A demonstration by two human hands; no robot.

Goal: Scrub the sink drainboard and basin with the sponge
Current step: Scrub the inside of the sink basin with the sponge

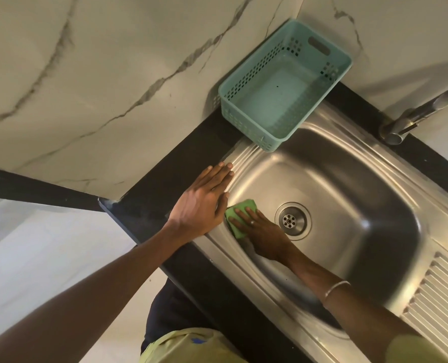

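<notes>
Sink basin [348,205], steel, set in black tabletop [165,179] w/ ribbed drainboard [437,292] at right, drain [293,220] mid-floor, tap [411,119] at back right. Teal basket [320,52] sits on back left corner, partly over the basin rim. Left hand [204,203] lies flat, fingers straight & together, across tabletop edge and sink rim; right hand [262,234] presses green sponge [240,218] w/ straight, slightly spread fingers onto the basin's left inner wall, just left of drain.
</notes>
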